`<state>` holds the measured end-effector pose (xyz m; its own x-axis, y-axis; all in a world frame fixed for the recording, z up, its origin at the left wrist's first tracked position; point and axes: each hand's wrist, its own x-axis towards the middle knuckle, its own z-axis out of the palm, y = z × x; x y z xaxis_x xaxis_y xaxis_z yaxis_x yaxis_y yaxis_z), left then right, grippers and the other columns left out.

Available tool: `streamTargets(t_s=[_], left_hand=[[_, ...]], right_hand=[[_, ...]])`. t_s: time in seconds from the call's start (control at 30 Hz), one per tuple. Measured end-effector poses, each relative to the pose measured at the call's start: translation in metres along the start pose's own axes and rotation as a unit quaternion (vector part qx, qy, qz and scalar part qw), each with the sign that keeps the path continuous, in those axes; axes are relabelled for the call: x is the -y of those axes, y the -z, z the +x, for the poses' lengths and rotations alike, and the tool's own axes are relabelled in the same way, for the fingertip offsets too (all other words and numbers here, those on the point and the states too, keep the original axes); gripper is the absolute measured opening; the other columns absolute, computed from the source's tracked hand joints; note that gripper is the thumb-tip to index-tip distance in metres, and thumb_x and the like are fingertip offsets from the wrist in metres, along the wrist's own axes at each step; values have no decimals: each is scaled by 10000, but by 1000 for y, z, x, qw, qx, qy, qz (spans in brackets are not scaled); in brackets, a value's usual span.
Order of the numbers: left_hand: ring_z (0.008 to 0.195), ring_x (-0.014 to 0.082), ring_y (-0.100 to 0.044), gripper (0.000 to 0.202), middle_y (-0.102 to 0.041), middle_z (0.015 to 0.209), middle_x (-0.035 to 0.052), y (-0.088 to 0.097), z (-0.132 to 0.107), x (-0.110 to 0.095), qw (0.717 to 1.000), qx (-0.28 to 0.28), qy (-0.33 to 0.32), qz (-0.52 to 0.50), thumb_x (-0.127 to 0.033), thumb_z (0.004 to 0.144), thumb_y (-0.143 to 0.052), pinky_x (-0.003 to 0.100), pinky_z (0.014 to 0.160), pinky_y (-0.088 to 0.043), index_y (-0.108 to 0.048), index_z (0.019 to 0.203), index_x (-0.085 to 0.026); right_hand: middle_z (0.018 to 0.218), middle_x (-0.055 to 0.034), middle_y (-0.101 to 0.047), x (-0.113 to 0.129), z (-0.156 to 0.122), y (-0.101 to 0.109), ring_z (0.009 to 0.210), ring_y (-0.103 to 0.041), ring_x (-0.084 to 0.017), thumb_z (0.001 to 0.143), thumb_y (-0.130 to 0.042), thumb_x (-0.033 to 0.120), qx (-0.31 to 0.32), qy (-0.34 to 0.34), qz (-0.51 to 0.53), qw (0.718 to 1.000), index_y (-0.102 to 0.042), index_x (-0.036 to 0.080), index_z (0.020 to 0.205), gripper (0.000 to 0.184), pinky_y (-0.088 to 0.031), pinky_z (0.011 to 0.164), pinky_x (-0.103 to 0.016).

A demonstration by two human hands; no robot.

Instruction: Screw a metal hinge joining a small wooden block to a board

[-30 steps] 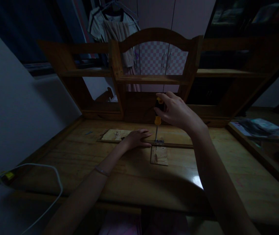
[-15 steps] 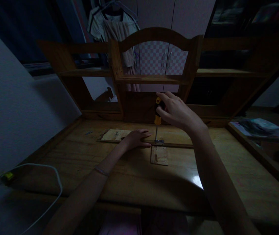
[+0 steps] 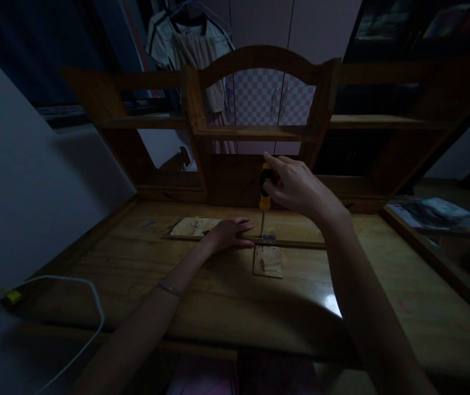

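Observation:
My right hand (image 3: 295,184) grips a yellow and black screwdriver (image 3: 264,200), held upright. Its tip meets a small metal hinge (image 3: 267,239) on the edge of a long wooden board (image 3: 301,232). Fingers spread, my left hand (image 3: 233,233) presses flat on that board just left of the hinge. A small square wooden piece (image 3: 268,262) lies against the hinge on the near side. Whether a screw sits under the tip is too small to tell.
The wooden desk (image 3: 202,296) carries a shelf unit (image 3: 255,133) along its back. A small metal piece (image 3: 148,224) lies at left. A white cord (image 3: 95,296) and a yellow tape measure (image 3: 10,298) are at the left edge. Plastic-wrapped items (image 3: 445,211) sit at right.
Hardly anything differs. The screwdriver stays upright on the hinge, with my right hand's fingers shifted very slightly round its handle. My left hand keeps its place on the board.

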<state>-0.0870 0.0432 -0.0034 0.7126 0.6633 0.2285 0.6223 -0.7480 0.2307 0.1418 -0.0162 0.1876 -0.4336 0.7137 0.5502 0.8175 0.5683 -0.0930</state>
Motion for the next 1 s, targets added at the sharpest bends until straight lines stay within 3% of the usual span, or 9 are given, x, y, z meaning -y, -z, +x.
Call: streamTargets(t_s=[0.3, 0.6, 0.83, 1.0], left_hand=[[1341, 266, -526, 717, -496, 1512, 84, 1, 0, 0, 1000, 7, 9, -11, -686, 846, -622, 349, 1116, -409, -560, 1425, -268], [1322, 259, -543, 689, -511, 1497, 84, -1, 1, 0, 1000, 5, 7, 0, -645, 846, -658, 335, 1109, -414, -575, 1409, -258], [1323, 264, -541, 696, -510, 1496, 86, -1, 1, 0, 1000, 0, 7, 9, -656, 846, -648, 343, 1104, -419, -567, 1416, -266], [1319, 274, -543, 713, -513, 1493, 95, -1, 1, 0, 1000, 2, 7, 5, -665, 841, -646, 353, 1091, -432, -564, 1421, -259]], right_hand=[[1299, -179, -602, -3, -2, -4, 1123, -613, -331, 930, -505, 352, 10, -21, 4, 1000, -454, 131, 1476, 592, -472, 975, -479], [1180, -140, -653, -2, 0, -3, 945, -650, -270, 908, -495, 273, 1, -9, -3, 1000, -529, 139, 1380, 492, -484, 907, -416], [1266, -128, -632, -1, -2, -2, 1109, -628, -288, 928, -505, 265, -9, 7, 10, 1000, -476, 184, 1399, 479, -462, 947, -411], [1245, -118, -638, 0, -3, 0, 1052, -644, -282, 933, -504, 266, -5, 4, 9, 1000, -519, 205, 1311, 384, -461, 940, -421]])
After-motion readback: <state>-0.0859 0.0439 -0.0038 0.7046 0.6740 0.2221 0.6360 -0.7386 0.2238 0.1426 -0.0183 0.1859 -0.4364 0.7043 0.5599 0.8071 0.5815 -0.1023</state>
